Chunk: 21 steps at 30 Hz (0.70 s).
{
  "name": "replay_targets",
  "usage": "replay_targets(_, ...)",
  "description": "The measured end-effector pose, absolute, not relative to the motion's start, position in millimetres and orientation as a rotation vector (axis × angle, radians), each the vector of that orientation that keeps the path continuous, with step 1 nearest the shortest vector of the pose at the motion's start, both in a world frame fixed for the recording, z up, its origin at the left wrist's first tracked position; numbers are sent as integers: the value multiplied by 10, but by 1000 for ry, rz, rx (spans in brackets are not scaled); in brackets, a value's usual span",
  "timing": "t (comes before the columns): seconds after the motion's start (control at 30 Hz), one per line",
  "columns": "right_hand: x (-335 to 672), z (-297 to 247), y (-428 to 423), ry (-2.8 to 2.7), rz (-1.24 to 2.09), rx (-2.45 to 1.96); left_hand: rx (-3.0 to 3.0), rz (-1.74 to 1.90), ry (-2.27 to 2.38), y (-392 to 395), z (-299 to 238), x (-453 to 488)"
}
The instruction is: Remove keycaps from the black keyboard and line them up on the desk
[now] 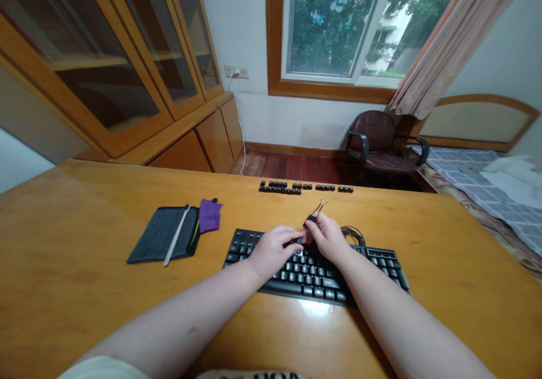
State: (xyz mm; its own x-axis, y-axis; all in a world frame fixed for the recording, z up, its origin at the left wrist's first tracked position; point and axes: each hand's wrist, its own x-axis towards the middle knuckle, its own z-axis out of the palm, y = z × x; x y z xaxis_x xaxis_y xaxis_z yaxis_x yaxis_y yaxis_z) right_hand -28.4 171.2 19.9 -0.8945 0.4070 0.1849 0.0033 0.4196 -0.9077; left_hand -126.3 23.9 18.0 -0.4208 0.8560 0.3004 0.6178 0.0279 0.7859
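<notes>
A black keyboard point(302, 280) lies in front of me, with both hands over its upper rows. My right hand point(328, 235) is closed around the black handle of a wire keycap puller point(311, 219), whose two thin prongs point up and away from me. Beside it, my left hand point(277, 246) has its thumb and fingers bent towards each other, close to the right fingertips. Whatever is between the left fingers is too small and dark to make out. Black keycaps point(279, 187) stand in short rows along the table's far edge.
Left of the keyboard is a dark grey pouch point(158, 232) with a pale stick point(175, 238) across it. A purple cloth point(210, 215) touches the pouch. The coiled keyboard cable point(353, 233) lies behind the keyboard. Beyond the wooden table point(76, 288) stands an office chair point(376, 142).
</notes>
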Motion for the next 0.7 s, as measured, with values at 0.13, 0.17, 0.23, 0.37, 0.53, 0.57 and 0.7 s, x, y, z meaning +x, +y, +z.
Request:
replay_targets(0.13,-270,243,1696,-2436,1270,-348,1531,1328,2144,247,164,-1254)
replay_targets(0.17,-269,251,1688,-2460,1217,-356,1551,1321,2169,243,167,-1251)
replay_targets(0.23,-273,258,1671,-2499,1107,-388,1639,1311,2196,223,184,-1238)
replay_targets(0.37,-282,226,1665,-2485,1054,-415,1888,1257,2118,153,279,-1200)
replay_targets(0.53,-296,192,1736,-1937,1391,-555,1758,991,2213,227,506,-1349)
replay_targets(0.57,-301,196,1752,-1806,1423,-580,1686,936,2271,285,549,-1425)
replay_targets(0.7,-310,230,1794,-1521,1427,-598,1705,700,2403,646,622,-1782)
